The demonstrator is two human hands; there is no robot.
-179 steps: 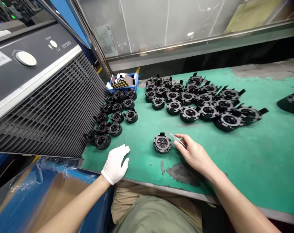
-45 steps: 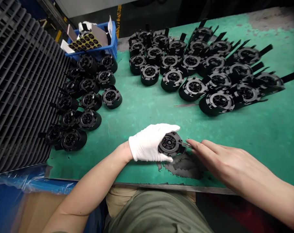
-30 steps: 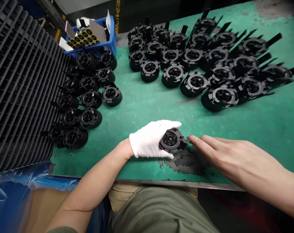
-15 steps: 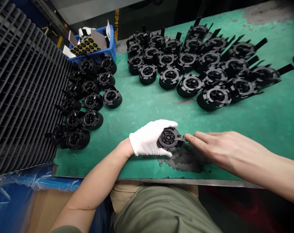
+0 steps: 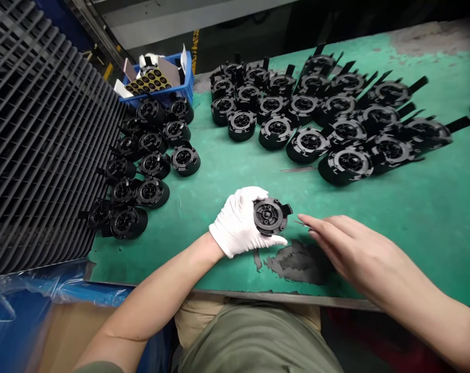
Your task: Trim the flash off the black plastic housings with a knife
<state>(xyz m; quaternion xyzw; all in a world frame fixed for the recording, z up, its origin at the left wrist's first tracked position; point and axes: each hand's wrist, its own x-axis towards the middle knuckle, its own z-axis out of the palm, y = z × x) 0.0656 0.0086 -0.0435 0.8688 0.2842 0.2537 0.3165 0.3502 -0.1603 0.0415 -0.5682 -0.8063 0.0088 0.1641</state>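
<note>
1. The left hand (image 5: 238, 223) wears a white knit cloth glove, matt and soft-looking; the right hand (image 5: 347, 248) is bare.
2. The round part (image 5: 269, 216) gripped in the glove is black moulded plastic, matt with a faint sheen on its ribs.
3. The tweezers (image 5: 304, 224) pinched in the right fingertips look like thin, bright metal.
4. The bench (image 5: 235, 176) has a green matt covering, scuffed. At 6 o'clock from the part, a patch (image 5: 297, 261) is worn through to a dark, rough layer.
5. At 11 o'clock, the bin (image 5: 188, 89) is smooth blue plastic and the sheet (image 5: 151, 82) in it is yellow paper.
6. At 9 o'clock, the grille (image 5: 37, 155) is dark and matt. At 8 o'clock, the film (image 5: 25, 290) is clear, glossy and crinkled.
</note>
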